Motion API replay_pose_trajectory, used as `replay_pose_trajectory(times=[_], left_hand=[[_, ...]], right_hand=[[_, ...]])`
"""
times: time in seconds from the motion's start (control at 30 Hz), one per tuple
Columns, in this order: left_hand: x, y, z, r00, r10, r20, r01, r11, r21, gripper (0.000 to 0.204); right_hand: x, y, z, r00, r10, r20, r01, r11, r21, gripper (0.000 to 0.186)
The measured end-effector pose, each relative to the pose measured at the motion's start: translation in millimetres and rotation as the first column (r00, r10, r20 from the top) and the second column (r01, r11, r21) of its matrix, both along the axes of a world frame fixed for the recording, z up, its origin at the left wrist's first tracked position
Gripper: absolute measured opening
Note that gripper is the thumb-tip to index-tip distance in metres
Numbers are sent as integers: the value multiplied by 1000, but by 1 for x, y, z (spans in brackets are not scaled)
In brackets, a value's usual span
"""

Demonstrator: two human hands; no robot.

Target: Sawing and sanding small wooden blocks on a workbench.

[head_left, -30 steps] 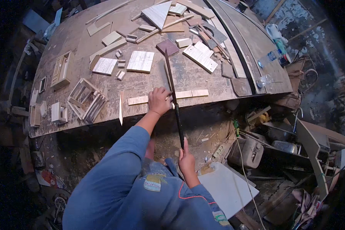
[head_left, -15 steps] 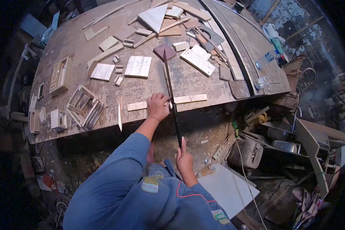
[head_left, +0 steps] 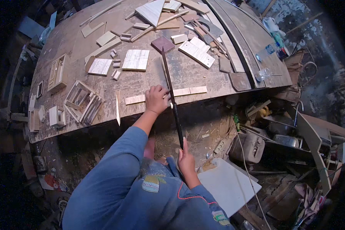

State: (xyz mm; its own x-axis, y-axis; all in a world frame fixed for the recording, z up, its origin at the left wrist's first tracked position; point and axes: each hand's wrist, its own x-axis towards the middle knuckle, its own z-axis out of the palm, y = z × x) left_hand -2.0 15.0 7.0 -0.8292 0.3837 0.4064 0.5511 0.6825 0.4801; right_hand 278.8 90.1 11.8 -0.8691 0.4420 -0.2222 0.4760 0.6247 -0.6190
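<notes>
A long narrow hand saw (head_left: 167, 74), its dark blade seen nearly edge-on, lies across a pale wooden strip (head_left: 191, 91) near the bench's front edge. My right hand (head_left: 186, 161) is closed round the near end of its black handle, in front of the bench. Pressed on the strip just left of the blade, my left hand (head_left: 156, 98) has its fingers curled down over the wood. Part of the strip is hidden under that hand. The blade's pointed tip reaches a dark red block (head_left: 163, 43) farther back.
Small wooden frames (head_left: 83, 102) and a drawer-like box (head_left: 58, 73) stand on the bench's left side. Loose boards (head_left: 136, 60) and offcuts lie across the middle and back. On the right are plastic bottles (head_left: 262, 74). Below, a white panel (head_left: 228, 188), a jerrycan (head_left: 249, 147) and a cord clutter the floor.
The view has shifted slightly. Relative to the bench, the saw has slid a little toward me, its tip drawn back on the red block. My left hand stays on the strip.
</notes>
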Motion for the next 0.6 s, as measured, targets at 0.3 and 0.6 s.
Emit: replay_pose_trajectory(times=[0.3,0.6], left_hand=[[-2,-3,0,1000,-11,-20,11,1000,0,19],[1,-9,1,1000,23,-11,-23,1000,-6,19]], right_hand=[[13,9,14,997,22,73,-20,999,-40,63],[67,-2,12,999,29,-21,-31,997,-72,66]])
